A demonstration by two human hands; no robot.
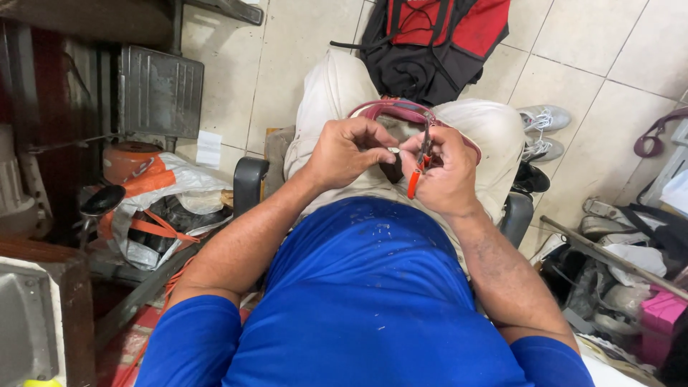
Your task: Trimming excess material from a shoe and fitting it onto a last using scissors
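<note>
I see the left hand pinching a small silvery metal piece between thumb and fingertips, closed tight on it. The right hand is wrapped around orange-handled pliers, nose pointing up at the metal piece, just beside it. A maroon strap loops across the lap, right behind both hands. A red-and-black backpack lies on the tiled floor beyond the strap. White sneakers sit right of the strap.

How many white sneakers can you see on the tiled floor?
2: one white lace-up sneaker lies beside the person's right knee, the second white sneaker just below it, nearer the chair. Others may be hidden in the clutter at right.
</note>
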